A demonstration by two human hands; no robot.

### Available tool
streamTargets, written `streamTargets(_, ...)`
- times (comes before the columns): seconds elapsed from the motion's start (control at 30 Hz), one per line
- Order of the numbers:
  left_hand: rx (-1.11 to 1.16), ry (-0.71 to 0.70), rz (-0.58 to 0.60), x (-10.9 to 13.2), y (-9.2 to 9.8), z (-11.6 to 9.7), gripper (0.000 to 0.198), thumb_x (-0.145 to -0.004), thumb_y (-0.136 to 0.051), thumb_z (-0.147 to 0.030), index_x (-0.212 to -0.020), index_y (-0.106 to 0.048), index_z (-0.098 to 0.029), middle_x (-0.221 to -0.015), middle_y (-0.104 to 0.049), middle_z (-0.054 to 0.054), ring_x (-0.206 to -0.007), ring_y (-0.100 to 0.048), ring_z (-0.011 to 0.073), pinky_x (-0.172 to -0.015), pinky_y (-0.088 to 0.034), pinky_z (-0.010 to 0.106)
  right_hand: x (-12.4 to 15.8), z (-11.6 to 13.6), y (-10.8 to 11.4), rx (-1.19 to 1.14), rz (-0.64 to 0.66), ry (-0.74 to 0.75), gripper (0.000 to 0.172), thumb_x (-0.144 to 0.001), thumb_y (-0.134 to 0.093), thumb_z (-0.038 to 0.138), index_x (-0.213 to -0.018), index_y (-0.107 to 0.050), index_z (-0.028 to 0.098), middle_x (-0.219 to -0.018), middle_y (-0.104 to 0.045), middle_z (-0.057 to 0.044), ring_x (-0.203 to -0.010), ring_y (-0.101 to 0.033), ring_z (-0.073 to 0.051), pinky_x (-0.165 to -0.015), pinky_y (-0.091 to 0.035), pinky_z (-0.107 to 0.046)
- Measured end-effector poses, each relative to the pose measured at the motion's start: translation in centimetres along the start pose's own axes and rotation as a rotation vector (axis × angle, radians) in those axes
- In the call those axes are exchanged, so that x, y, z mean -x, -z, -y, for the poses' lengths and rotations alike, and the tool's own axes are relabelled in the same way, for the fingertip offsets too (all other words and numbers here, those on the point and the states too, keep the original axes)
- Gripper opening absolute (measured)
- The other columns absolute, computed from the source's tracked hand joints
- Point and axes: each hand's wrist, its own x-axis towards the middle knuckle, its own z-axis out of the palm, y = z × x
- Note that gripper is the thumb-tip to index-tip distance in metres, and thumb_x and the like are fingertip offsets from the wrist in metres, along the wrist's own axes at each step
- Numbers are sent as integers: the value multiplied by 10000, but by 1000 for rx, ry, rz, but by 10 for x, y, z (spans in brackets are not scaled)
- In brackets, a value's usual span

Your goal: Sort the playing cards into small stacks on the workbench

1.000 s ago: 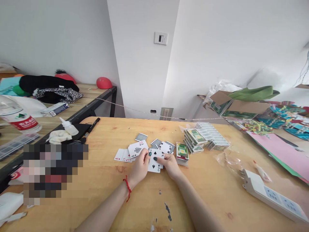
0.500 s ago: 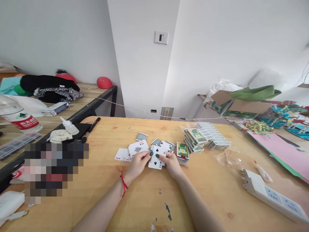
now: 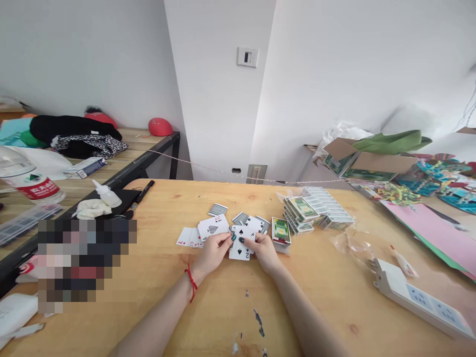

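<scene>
Between my two hands are playing cards (image 3: 241,252), face up, with a two of spades on top. My left hand (image 3: 215,250) pinches their left edge between thumb and fingers. On the right side my right hand (image 3: 265,249) grips them, thumb on the face. Left of them lies a fanned group with an ace of spades (image 3: 212,228) on top and red cards (image 3: 185,237) beside it. Behind, a face-down card (image 3: 217,209) lies apart, and more cards (image 3: 256,223) are partly hidden by the held ones. A card box (image 3: 281,230) sits just right of my right hand.
Stacked card boxes (image 3: 303,209) and wrapped packs (image 3: 329,208) stand at the back right. A white power strip (image 3: 420,297), a small glue tube (image 3: 404,262) and pink paper (image 3: 427,233) lie right. A white squeeze bottle (image 3: 107,195) and a blurred patch are left.
</scene>
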Motion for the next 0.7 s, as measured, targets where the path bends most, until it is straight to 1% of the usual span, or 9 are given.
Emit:
streamTargets(0.1,16,31,6,4,-5,2,214,-808,-422,-368,-734,-508,-187,-606,-443,-23,-519,-403,115,-498,-308,223,0,0,-1,-29,-14,9,363,-530,-733,445,-664,-646,119,-617,-665,-56,-508,-572,-168,-499,-432,-277)
streamTargets(0.17,-13,9,-13,6,-6,2,173,-812,-418,-341,-770,-500,-195,-631,-452,-20,-534,-407,117,-506,-313,222,0,1,-2,-30,-10,1,376,-516,-740,449,-670,-650,118,-626,-667,-63,-513,-571,-173,-509,-435,-286)
streamTargets(0.3,-98,-71,-62,6,-9,2,134,-813,-413,-280,-729,-465,-191,-652,-445,-13,-595,-400,126,-546,-320,221,1,3,-4,-24,-17,-11,389,-488,-754,448,-677,-658,121,-595,-656,-49,-503,-559,-171,-501,-425,-282)
streamTargets(0.4,-125,-67,-96,5,-12,4,144,-822,-396,-286,-745,-466,-186,-664,-460,-7,-603,-412,128,-555,-326,225,1,4,-6,-31,-16,-8,358,-494,-754,431,-660,-652,131,-568,-640,-26,-495,-543,-154,-491,-412,-262)
streamTargets(0.53,-146,-57,-151,4,-15,6,175,-821,-395,-306,-722,-461,-178,-648,-461,-9,-587,-412,125,-536,-325,224,1,4,-8,-17,-12,10,323,-524,-742,416,-660,-637,142,-569,-630,-8,-507,-533,-140,-503,-409,-247)
streamTargets(0.63,-133,-42,-154,4,-14,5,186,-813,-406,-317,-686,-426,-182,-598,-425,-30,-539,-396,110,-493,-314,210,1,2,-7,-7,-14,22,296,-557,-725,405,-658,-620,147,-562,-620,5,-500,-520,-126,-494,-396,-230)
streamTargets(0.7,-100,3,-115,4,-12,4,211,-810,-407,-335,-658,-382,-190,-541,-384,-52,-470,-382,96,-444,-298,200,-1,1,-6,8,8,21,288,-574,-714,405,-653,-609,149,-561,-615,8,-494,-514,-121,-485,-388,-224)
